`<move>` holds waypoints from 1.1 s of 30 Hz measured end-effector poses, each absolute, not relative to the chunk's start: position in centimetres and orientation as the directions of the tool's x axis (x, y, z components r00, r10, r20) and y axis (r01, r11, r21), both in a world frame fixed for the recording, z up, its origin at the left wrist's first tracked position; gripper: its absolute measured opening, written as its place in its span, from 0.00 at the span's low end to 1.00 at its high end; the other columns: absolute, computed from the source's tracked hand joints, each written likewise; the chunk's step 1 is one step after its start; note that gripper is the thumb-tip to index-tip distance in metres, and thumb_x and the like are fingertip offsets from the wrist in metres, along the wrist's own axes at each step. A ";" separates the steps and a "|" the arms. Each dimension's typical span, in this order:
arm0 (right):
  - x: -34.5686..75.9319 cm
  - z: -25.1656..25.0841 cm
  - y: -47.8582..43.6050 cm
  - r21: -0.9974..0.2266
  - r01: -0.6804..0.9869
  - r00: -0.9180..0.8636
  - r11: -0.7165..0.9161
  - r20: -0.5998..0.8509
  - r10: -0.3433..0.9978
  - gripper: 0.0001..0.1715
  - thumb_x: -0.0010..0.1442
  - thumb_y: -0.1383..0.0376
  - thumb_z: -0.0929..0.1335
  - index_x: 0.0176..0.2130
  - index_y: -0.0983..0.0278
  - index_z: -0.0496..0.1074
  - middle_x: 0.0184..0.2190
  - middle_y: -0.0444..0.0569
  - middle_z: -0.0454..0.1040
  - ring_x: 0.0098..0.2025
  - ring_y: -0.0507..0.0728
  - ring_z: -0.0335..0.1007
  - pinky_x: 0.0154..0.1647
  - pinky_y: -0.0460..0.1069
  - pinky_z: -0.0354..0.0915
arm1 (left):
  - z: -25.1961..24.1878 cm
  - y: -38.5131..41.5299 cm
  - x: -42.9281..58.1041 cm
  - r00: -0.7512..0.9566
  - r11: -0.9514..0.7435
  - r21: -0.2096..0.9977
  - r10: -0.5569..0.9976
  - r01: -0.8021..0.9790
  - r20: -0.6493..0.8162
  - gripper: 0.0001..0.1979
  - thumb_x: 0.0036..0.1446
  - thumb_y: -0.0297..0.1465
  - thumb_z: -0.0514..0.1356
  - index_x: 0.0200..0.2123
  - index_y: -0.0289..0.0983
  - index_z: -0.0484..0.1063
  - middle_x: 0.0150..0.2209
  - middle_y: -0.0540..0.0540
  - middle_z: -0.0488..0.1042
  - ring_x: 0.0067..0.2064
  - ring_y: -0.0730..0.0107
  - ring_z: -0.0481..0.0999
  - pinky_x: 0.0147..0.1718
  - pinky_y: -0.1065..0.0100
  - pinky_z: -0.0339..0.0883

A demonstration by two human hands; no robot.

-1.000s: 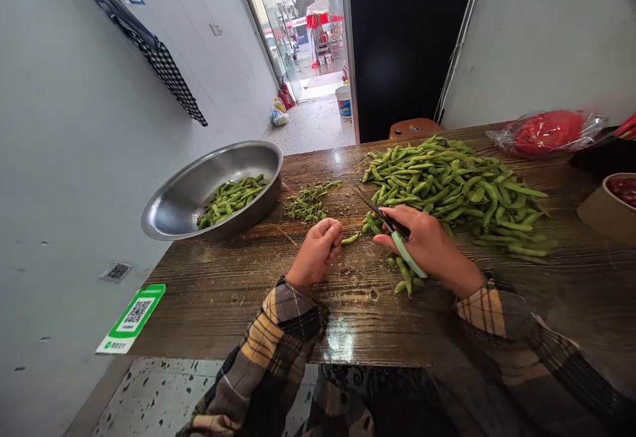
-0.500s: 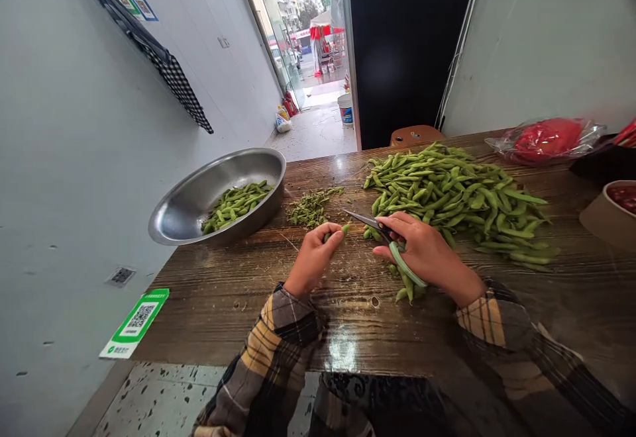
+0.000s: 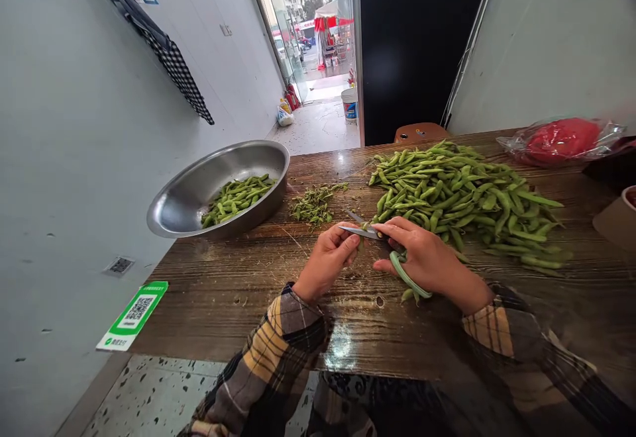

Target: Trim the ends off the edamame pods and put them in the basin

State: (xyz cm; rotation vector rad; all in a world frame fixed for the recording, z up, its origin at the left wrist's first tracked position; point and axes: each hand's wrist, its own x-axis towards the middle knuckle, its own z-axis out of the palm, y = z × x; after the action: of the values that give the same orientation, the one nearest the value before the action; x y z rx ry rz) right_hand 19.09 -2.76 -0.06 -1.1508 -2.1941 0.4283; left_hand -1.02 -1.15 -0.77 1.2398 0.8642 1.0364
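My left hand (image 3: 328, 261) is closed in a pinch on a green bean pod, mostly hidden by the fingers. My right hand (image 3: 422, 258) grips green-handled scissors (image 3: 370, 232); their blades are parted at the left fingertips, over the wooden table (image 3: 233, 291). A large heap of bean pods (image 3: 462, 195) lies just beyond my right hand. A small pile of cut pod tips (image 3: 313, 204) sits past my left hand. A steel basin (image 3: 199, 189) at the table's far left holds trimmed pods (image 3: 236, 197).
A red item in a plastic bag (image 3: 561, 139) and a brown bowl (image 3: 619, 218) stand at the right edge. A white wall runs close along the left. A brown stool (image 3: 420, 132) sits beyond the table, before an open doorway.
My left hand picked a pod off the table and raised it. The scissors swung left from beside the heap until their blades met the pod at my left fingertips.
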 end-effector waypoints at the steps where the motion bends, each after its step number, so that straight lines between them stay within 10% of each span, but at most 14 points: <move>1: 19.1 -0.1 -2.8 -0.534 0.623 -0.433 0.572 0.373 0.820 0.31 0.56 0.58 0.73 0.56 0.62 0.66 0.46 0.53 0.72 0.44 0.60 0.71 0.43 0.54 0.69 | -0.7 -1.2 -1.0 0.311 0.011 0.993 0.950 -0.120 0.027 0.16 0.52 0.39 0.65 0.39 0.34 0.72 0.28 0.51 0.71 0.22 0.82 0.59 0.21 0.75 0.51; 13: 19.5 0.1 -2.8 -0.436 0.678 -0.506 0.592 0.307 0.806 0.25 0.59 0.58 0.70 0.54 0.64 0.69 0.39 0.50 0.73 0.37 0.58 0.72 0.36 0.50 0.65 | -0.5 -0.6 -1.7 0.293 -0.181 0.976 0.946 0.118 0.140 0.10 0.51 0.36 0.66 0.31 0.34 0.77 0.32 0.48 0.71 0.35 0.72 0.67 0.37 0.70 0.60; 33: 20.5 0.6 -2.7 -0.516 0.613 -0.565 0.599 0.243 0.788 0.19 0.57 0.61 0.71 0.48 0.63 0.75 0.40 0.52 0.77 0.40 0.59 0.74 0.40 0.50 0.66 | -0.1 -0.5 -2.6 0.399 0.019 0.994 0.915 0.112 -0.062 0.15 0.50 0.40 0.66 0.32 0.33 0.75 0.21 0.54 0.61 0.22 0.81 0.52 0.22 0.73 0.46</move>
State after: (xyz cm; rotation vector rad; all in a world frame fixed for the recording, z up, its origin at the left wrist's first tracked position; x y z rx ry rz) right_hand 20.46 -2.65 0.56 -1.1156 -2.3771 0.5242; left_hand -2.62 -0.49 -0.12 1.4221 0.9898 0.8174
